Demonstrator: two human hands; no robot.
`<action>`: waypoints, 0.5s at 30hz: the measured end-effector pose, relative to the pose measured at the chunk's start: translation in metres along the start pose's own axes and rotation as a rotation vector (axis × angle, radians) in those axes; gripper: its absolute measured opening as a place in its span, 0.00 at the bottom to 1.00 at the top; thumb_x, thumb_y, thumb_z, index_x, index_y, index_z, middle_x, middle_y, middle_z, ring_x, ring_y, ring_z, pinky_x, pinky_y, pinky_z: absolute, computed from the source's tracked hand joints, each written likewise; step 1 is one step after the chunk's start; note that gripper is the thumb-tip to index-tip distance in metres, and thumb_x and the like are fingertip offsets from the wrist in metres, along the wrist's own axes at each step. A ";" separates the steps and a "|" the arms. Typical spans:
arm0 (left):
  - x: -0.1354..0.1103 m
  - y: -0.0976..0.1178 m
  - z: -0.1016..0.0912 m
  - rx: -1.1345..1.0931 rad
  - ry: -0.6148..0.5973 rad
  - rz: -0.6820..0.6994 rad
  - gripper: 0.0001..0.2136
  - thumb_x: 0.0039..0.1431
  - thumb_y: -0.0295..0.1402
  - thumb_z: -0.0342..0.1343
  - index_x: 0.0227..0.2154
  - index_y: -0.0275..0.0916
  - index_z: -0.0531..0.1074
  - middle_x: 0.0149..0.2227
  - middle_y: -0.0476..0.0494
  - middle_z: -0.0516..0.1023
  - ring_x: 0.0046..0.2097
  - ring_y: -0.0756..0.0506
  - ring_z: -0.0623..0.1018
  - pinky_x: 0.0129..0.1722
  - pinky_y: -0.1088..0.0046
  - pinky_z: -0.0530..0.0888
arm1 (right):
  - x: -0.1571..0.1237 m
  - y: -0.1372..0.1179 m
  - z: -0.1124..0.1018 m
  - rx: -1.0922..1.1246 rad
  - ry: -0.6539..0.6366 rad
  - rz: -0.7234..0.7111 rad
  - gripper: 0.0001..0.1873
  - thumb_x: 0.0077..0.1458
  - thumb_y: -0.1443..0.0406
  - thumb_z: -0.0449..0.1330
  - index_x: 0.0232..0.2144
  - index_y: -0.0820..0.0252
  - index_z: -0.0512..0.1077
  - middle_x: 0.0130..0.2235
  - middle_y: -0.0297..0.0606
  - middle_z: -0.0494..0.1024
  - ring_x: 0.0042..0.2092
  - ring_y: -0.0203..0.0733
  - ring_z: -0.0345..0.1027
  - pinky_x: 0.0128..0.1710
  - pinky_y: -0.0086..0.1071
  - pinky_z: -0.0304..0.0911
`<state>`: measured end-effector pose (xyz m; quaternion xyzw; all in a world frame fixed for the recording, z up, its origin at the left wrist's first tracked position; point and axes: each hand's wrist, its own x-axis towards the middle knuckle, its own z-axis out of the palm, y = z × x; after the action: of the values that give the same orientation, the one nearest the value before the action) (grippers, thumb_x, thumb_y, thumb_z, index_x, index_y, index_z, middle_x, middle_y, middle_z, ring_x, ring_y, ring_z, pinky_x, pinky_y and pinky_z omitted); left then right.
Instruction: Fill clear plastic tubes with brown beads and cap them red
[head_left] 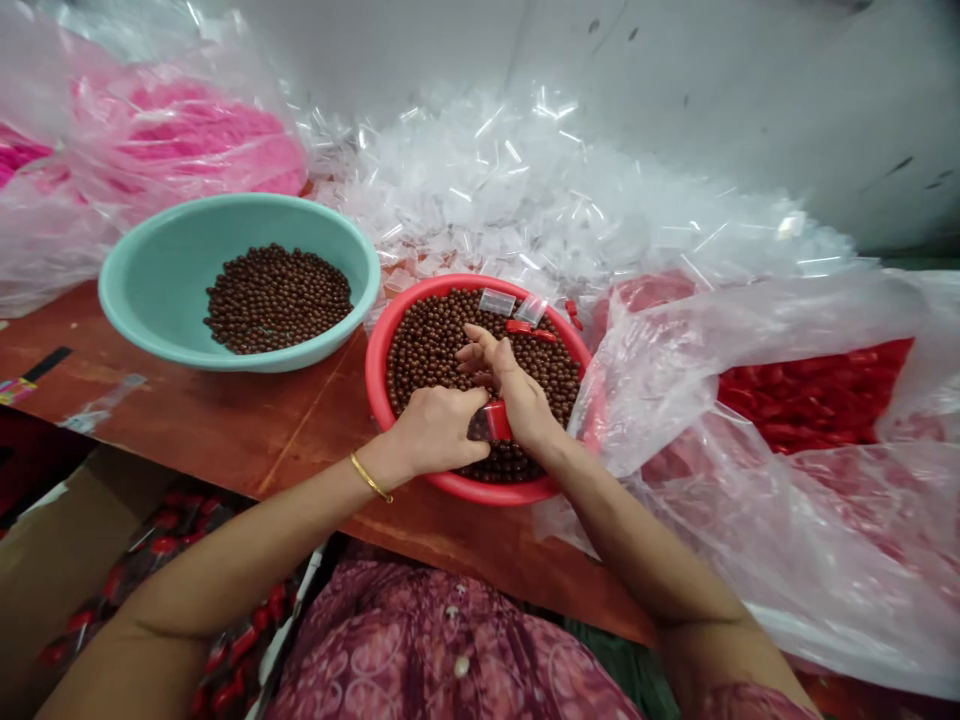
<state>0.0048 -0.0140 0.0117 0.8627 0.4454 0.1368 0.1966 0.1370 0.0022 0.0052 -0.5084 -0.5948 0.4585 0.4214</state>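
Observation:
A small clear container (pixel 478 427) of brown balls, with a red cap (pixel 498 420), is in the grip of my left hand (pixel 435 425). My right hand (pixel 521 395) lies against the capped end, its fingers stretched out and apart. Both hands are over a red basin (pixel 376 375) full of shiny brown balls (pixel 424 345). On top of the balls, beyond my right hand, rest a clear empty container (pixel 496 302), another clear container (pixel 531 309) and red caps (pixel 529 328). My right palm and the cap partly hide each other.
To the left stands a teal basin (pixel 161 265) with more brown balls. A heap of clear containers (pixel 510 190) lies behind. At right, a plastic bag (pixel 675 370) holds red caps (pixel 817 395). A pink-filled bag (pixel 195 135) sits back left. Below the table edge, a carton (pixel 97 520) holds red-capped containers.

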 end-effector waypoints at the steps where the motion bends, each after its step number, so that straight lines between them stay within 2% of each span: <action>1: 0.000 0.000 0.001 0.014 -0.004 0.007 0.08 0.46 0.35 0.54 0.30 0.38 0.70 0.25 0.45 0.76 0.28 0.44 0.76 0.28 0.72 0.67 | -0.002 0.000 0.001 -0.022 -0.019 -0.012 0.34 0.59 0.44 0.38 0.57 0.55 0.63 0.44 0.38 0.72 0.45 0.38 0.65 0.50 0.36 0.61; 5: -0.001 -0.001 0.006 0.060 0.067 0.044 0.09 0.48 0.35 0.54 0.32 0.37 0.71 0.26 0.44 0.78 0.28 0.44 0.77 0.27 0.72 0.68 | -0.008 -0.004 0.003 -0.108 -0.031 -0.117 0.36 0.58 0.43 0.40 0.57 0.58 0.63 0.46 0.40 0.72 0.49 0.40 0.63 0.57 0.39 0.55; 9: -0.017 -0.001 0.003 0.069 0.303 0.137 0.05 0.48 0.34 0.54 0.25 0.37 0.70 0.22 0.48 0.76 0.25 0.48 0.75 0.25 0.75 0.67 | -0.002 -0.012 -0.008 -0.186 -0.059 -0.175 0.38 0.60 0.44 0.31 0.50 0.58 0.71 0.47 0.40 0.74 0.48 0.41 0.66 0.53 0.39 0.59; 11: -0.043 -0.006 -0.006 0.047 0.449 0.121 0.05 0.51 0.33 0.54 0.23 0.38 0.69 0.21 0.50 0.74 0.24 0.50 0.74 0.26 0.77 0.68 | 0.008 -0.013 -0.026 -0.400 -0.006 -0.215 0.35 0.62 0.47 0.34 0.43 0.59 0.74 0.45 0.42 0.76 0.47 0.44 0.68 0.49 0.39 0.61; 12: -0.062 -0.011 -0.010 0.044 0.513 0.074 0.06 0.52 0.33 0.54 0.23 0.38 0.69 0.21 0.51 0.74 0.24 0.51 0.74 0.26 0.78 0.68 | 0.015 -0.013 -0.038 -0.581 0.027 -0.229 0.30 0.62 0.49 0.39 0.39 0.61 0.75 0.42 0.43 0.77 0.46 0.46 0.68 0.48 0.39 0.60; 15: -0.135 -0.046 -0.017 0.123 0.590 -0.250 0.04 0.50 0.36 0.57 0.25 0.42 0.70 0.19 0.58 0.73 0.19 0.54 0.70 0.21 0.80 0.66 | 0.034 -0.004 -0.070 -1.145 0.133 -0.155 0.18 0.57 0.57 0.53 0.38 0.66 0.75 0.42 0.51 0.76 0.46 0.53 0.67 0.47 0.43 0.59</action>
<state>-0.1120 -0.0972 -0.0028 0.7347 0.5931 0.3285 0.0220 0.2000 0.0437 0.0258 -0.6378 -0.7558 -0.0013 0.1483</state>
